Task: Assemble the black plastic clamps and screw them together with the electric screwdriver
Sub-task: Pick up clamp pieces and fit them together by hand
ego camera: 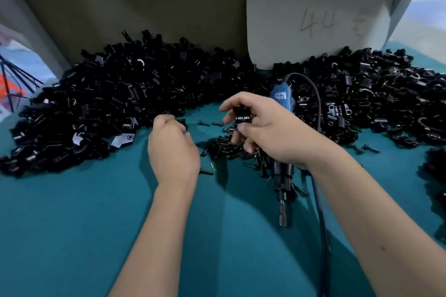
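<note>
A heap of clamp parts (101, 108) is spread at ten o'clock on the table (72, 224), another heap (376, 99) at two o'clock; loose screws (229, 147) and the electric screwdriver (281, 171) are laid between them, the card (313, 21) at one o'clock behind.

A single wide-angle, head-worn view looks forward and steeply down over a teal desk (72, 224), close enough that both forearms run in from the lower edge to the hands at mid-frame. The view faces a grey backboard (144, 2) that fills the upper frame, with black clamp parts (101, 108) heaped across the middle. Straight lines bow toward the frame's corners.
</note>
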`<state>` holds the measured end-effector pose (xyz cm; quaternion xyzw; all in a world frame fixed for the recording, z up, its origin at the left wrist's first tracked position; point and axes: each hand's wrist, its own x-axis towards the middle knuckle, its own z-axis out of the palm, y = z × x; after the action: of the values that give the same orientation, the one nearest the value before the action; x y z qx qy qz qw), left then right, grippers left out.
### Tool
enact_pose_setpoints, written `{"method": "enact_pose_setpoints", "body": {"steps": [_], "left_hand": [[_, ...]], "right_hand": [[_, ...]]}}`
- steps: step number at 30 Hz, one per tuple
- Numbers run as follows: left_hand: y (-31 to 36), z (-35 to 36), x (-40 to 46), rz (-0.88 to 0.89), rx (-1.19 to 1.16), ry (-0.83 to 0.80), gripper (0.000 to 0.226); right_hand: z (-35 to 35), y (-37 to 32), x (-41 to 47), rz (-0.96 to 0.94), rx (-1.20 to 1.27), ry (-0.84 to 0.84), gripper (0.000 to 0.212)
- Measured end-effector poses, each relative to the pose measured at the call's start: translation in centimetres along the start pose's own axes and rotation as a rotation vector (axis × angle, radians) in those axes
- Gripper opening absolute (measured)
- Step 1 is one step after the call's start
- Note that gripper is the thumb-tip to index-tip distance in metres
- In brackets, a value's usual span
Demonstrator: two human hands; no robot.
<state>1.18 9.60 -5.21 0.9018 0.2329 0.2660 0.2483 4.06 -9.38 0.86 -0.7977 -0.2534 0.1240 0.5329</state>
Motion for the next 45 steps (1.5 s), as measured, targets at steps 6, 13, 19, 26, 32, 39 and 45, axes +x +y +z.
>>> {"method": "enact_pose_setpoints", "body": {"steps": [6,13,19,26,32,39,45], "left_hand": [[1.8,-0.4,-0.8,-0.171,-0.757,-0.058,0.034],[3.8,-0.4,-1.7,-0.323,-1.377,-0.4,0.038],[4.0,-0.7,-1.8,-0.23,-1.423,-0.508,0.049],[3.8,-0.6,-1.7,-0.23,-1.549,-0.564,0.035],[4.2,-0.1,-2.2,-0.13,-1.373,-0.474,0.035],[4.4,0.0,-2.3,-0.025,-1.396,-0.537,0.042],[4.4,0.0,-2.3,-0.031,-1.356,-0.484,0.029]], "right_hand": [[-0.8,1.1,-0.2,-0.054,0.172,-0.003,0.029],[-2.5,1.6,-0.2,-0.117,0.394,0.22,0.032],[-3.0,1.8,-0.5,-0.077,0.526,0.233,0.041],[-2.5,1.8,-0.8,-0.148,0.366,0.229,0.058],[-2.0,1.6,-1.2,-0.164,0.24,0.3,0.046],[-2.1,1.7,-1.3,-0.128,0.116,0.305,0.029],[-1.7,1.9,-0.9,-0.097,0.104,0.231,0.02]]}}
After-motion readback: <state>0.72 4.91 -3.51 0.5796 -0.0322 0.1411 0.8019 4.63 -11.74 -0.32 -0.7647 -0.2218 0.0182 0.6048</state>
